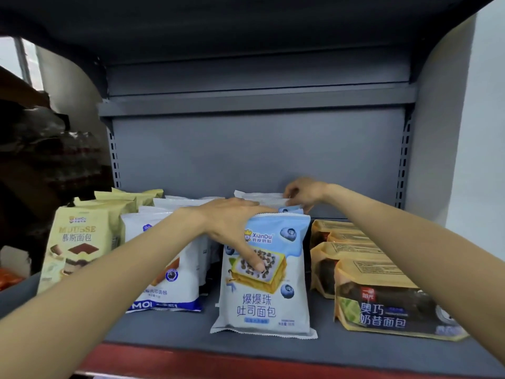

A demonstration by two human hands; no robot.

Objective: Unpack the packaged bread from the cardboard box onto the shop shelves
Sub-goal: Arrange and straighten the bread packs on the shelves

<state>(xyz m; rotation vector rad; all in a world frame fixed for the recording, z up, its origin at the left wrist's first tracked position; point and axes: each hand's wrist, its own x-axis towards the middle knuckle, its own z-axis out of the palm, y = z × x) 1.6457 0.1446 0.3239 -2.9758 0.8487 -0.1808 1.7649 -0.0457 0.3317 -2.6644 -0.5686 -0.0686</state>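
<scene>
Here the shelving step is under way: at centre frame the left hand (232,222) grips the top of the front blueberry bread packet (263,272), thumb on its face, standing it upright on the shelf (246,343). Just behind, the right hand (303,194) pinches the top edge of a rear packet (259,196). Next, I judge, both packets need squaring into a row; the cardboard box is out of view.
</scene>
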